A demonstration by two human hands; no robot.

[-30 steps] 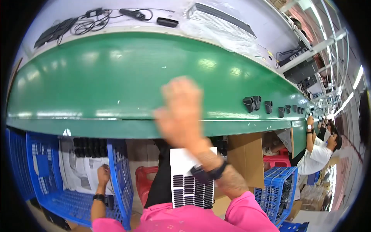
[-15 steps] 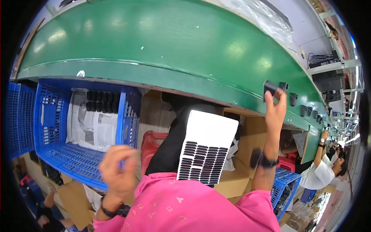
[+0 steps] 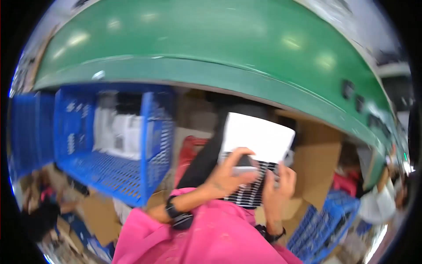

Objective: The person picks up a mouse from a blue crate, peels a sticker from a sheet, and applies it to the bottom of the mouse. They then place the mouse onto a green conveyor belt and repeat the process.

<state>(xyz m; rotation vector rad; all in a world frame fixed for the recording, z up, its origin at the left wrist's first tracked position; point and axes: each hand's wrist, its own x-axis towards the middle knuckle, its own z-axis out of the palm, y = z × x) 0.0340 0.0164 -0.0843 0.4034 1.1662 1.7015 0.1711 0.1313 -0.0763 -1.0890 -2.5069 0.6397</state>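
Note:
Over my lap lies a white sheet [image 3: 259, 134] with rows of small black stickers [image 3: 244, 193] on its lower part. My left hand [image 3: 224, 178] is bent over the sheet's left side, thumb and forefinger around a small black plastic piece [image 3: 245, 162], blurred by motion. Facing it at the sheet's right edge, my right hand [image 3: 280, 187] has its fingers curled round another dark piece [image 3: 275, 169], mostly covered by them. Both hands partly hide the stickers.
A green bench [image 3: 198, 35] runs across the far side, with several black pieces [image 3: 347, 89] at its right. A blue crate [image 3: 151, 154] holding packed pieces stands left. Right are a cardboard box [image 3: 318, 163] and another blue crate [image 3: 323, 229]. A person [image 3: 380, 202] sits far right.
My right hand has come back from the bench to the sheet, and the nearest black pieces are gone from there. My left hand has moved right onto the sheet. The view has shifted.

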